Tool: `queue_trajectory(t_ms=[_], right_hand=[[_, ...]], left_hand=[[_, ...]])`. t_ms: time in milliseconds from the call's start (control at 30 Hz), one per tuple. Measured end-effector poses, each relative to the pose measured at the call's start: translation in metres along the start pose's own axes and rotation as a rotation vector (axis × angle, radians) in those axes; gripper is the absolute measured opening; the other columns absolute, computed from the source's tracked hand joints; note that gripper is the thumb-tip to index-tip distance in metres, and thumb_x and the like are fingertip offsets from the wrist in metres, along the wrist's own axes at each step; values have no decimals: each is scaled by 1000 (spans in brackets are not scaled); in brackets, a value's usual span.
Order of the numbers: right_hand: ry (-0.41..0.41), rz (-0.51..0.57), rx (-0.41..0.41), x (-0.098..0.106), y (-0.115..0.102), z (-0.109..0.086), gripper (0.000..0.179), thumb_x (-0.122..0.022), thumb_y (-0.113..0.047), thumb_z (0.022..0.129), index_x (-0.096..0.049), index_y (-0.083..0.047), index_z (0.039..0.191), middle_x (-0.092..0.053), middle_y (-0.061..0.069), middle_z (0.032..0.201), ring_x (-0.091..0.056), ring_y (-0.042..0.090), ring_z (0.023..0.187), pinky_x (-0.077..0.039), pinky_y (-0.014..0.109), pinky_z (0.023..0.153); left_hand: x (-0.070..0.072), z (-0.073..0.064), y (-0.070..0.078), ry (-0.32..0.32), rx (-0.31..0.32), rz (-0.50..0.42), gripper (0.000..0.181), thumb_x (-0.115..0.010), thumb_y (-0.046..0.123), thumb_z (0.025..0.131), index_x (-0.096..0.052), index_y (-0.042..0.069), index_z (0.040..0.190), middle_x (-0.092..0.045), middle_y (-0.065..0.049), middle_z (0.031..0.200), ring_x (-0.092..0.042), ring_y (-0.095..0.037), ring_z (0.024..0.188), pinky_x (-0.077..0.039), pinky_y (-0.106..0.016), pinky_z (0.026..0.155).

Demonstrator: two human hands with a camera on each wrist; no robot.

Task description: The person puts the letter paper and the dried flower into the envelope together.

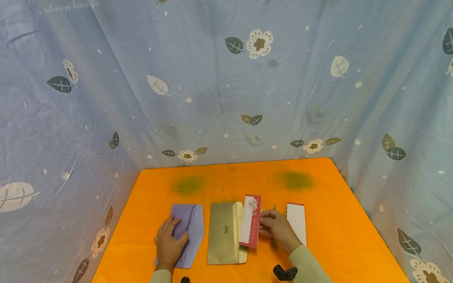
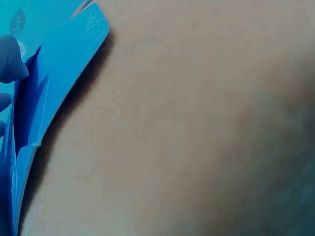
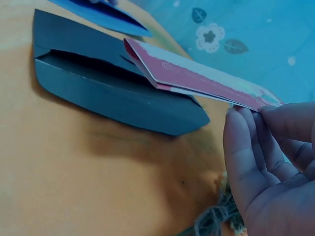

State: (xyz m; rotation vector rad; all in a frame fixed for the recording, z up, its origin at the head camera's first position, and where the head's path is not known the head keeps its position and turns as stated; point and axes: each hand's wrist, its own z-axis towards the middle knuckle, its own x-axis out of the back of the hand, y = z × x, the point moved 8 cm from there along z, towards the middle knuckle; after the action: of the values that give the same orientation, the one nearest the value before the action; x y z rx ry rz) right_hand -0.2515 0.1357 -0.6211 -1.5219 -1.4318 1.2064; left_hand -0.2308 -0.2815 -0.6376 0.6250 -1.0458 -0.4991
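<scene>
My left hand [image 1: 170, 241] rests on a purple envelope [image 1: 195, 236] whose flap is unfolded to the right. In the left wrist view the mouth of that envelope [image 2: 59, 73] gapes a little beside the thumb. My right hand [image 1: 277, 227] pinches a folded red-and-white card [image 1: 249, 222] with a floral print by its right edge, between thumb and fingers. The card is tilted above the flap side of a gold envelope [image 1: 221, 236]. That envelope looks dark in the right wrist view, where its pocket [image 3: 98, 93] stands slightly apart.
A second white card [image 1: 297, 222] with a red top edge lies right of my right hand, partly covered by it. Under that hand is a small flower sprig tied with twine [image 3: 211, 219]. A patterned curtain [image 1: 219, 78] surrounds the orange table [image 1: 233, 179] at the back and sides.
</scene>
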Motion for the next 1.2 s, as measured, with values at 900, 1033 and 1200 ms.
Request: queue_trajectory(t_ms=[900, 1033, 1200], right_hand=[[-147, 29, 43, -47, 4, -1, 22, -62, -5, 109, -62, 12, 124, -72, 19, 108, -75, 28, 87, -63, 41, 83], [-151, 43, 35, -53, 4, -1, 21, -62, -3, 109, -62, 12, 124, -70, 19, 107, -75, 28, 88, -63, 41, 83], [-150, 45, 32, -60, 3, -1, 20, -62, -3, 109, -62, 11, 123, -69, 19, 107, -74, 27, 87, -64, 41, 83]], left_hand=[[0, 0, 0, -12, 17, -11, 56, -86, 14, 80, -76, 6, 134, -56, -16, 159, -44, -45, 147, -26, -70, 107], [0, 0, 0, -7, 15, -15, 55, -86, 14, 79, -76, 6, 133, -56, -16, 159, -44, -45, 146, -27, -70, 106], [1, 0, 0, 2, 9, -17, 55, -86, 14, 79, -77, 6, 132, -57, -15, 158, -45, -45, 146, -27, -69, 105]])
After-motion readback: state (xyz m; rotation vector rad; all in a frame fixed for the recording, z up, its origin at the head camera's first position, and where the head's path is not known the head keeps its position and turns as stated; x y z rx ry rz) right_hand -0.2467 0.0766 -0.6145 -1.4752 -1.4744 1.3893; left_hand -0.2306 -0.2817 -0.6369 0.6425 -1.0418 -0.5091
